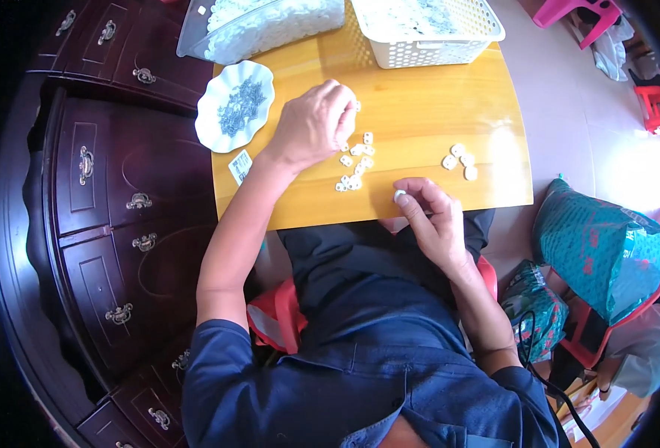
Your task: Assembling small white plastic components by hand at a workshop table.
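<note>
My left hand (315, 125) is closed above the left half of the yellow wooden table (434, 97), its fingertips turned away, so anything in them is hidden. Beside and below it lies a loose group of small white plastic pieces with holes (356, 168). At the table's near edge, my right hand (436, 216) pinches one small white plastic piece (399, 195) between thumb and finger. A few rounded white pieces (458, 153) sit together farther right. Left of my left hand stands a white wavy-rimmed dish (209, 119) holding many small dark metal pieces (242, 106).
A clear tub (270, 37) of whitish pieces and a white perforated basket (434, 52) stand at the far edge. A small printed card (240, 166) lies at left. Dark wooden drawers (136, 179) border the left side; green bags (598, 246) and stools (654, 108) are at right.
</note>
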The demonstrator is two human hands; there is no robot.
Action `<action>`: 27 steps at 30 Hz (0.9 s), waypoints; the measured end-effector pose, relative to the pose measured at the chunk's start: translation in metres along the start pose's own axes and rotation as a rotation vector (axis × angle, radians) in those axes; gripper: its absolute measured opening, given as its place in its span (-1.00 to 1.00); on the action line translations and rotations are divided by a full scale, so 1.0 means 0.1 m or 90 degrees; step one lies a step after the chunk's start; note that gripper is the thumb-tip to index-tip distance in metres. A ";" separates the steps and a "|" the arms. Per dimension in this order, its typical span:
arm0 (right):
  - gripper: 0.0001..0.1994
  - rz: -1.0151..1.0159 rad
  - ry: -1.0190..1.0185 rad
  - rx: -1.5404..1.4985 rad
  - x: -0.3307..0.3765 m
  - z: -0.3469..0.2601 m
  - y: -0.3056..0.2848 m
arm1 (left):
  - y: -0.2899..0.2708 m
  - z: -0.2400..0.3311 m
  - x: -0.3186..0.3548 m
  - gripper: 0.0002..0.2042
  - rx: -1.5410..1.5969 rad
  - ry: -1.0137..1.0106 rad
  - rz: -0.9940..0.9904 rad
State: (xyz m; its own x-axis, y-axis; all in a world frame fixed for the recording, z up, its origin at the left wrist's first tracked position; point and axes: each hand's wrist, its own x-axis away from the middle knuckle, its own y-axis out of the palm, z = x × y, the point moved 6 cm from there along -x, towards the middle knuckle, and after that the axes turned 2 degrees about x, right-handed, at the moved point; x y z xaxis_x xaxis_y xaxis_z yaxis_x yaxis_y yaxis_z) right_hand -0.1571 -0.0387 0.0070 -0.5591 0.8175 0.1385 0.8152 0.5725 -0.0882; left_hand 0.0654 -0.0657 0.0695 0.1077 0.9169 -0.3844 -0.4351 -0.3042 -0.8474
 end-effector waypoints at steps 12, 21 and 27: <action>-0.84 0.030 -0.287 0.490 -0.39 -0.25 0.22 | -0.19 -0.07 1.16 -0.95 0.362 -0.376 0.071; -0.92 0.012 -0.321 0.497 -0.64 -0.40 0.60 | -0.08 -0.02 1.69 -0.84 0.476 -0.431 0.145; -0.86 -0.015 -0.292 0.627 -0.76 -0.35 0.80 | -0.18 0.07 1.79 -0.89 0.477 -0.411 0.168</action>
State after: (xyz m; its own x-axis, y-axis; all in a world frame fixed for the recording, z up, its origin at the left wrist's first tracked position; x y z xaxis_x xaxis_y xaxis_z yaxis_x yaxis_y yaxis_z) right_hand -0.0443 -0.0576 0.0245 -0.7435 0.6338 -0.2133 0.4383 0.2210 -0.8712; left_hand 0.0856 0.1058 0.0182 -0.4779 0.8758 -0.0674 -0.8462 -0.4797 -0.2320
